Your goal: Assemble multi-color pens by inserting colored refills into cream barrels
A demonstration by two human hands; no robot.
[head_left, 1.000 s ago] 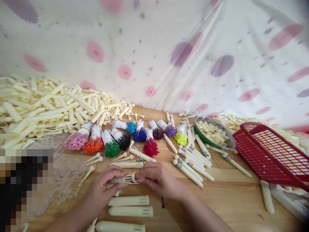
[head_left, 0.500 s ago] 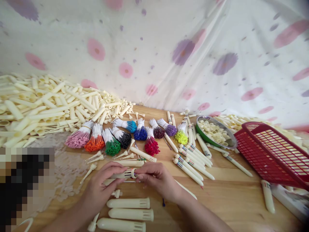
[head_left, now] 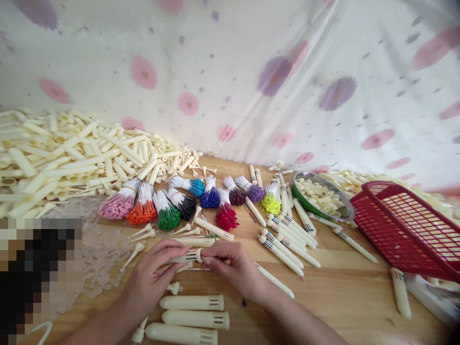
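My left hand [head_left: 158, 270] is closed around a cream multi-colour pen barrel [head_left: 190, 256], which lies sideways with its slotted end to the right. At that end, my right hand [head_left: 232, 266] pinches with thumb and forefinger; its fingertips hide whatever they hold there. Below the hands, several slotted pen barrels [head_left: 194, 320] lie side by side on the wooden table [head_left: 287, 316]. A small cream plunger piece [head_left: 174, 288] sits just under my left fingers. Behind the hands are rubber-banded bundles of refills, among them green [head_left: 167, 215], red [head_left: 226, 215] and orange [head_left: 141, 211].
A big heap of cream barrels [head_left: 64, 158] covers the back left, with clear plastic bits [head_left: 104, 263] before it. Finished-looking pens [head_left: 283, 254] lie right of the hands. A green-sided bowl [head_left: 305, 203] of small cream parts and a red basket [head_left: 402, 230] stand at the right.
My right fingertips have shifted slightly at the barrel's slotted end, and the dark tip seen there before is now hidden. Both hands otherwise stay in about the same place.
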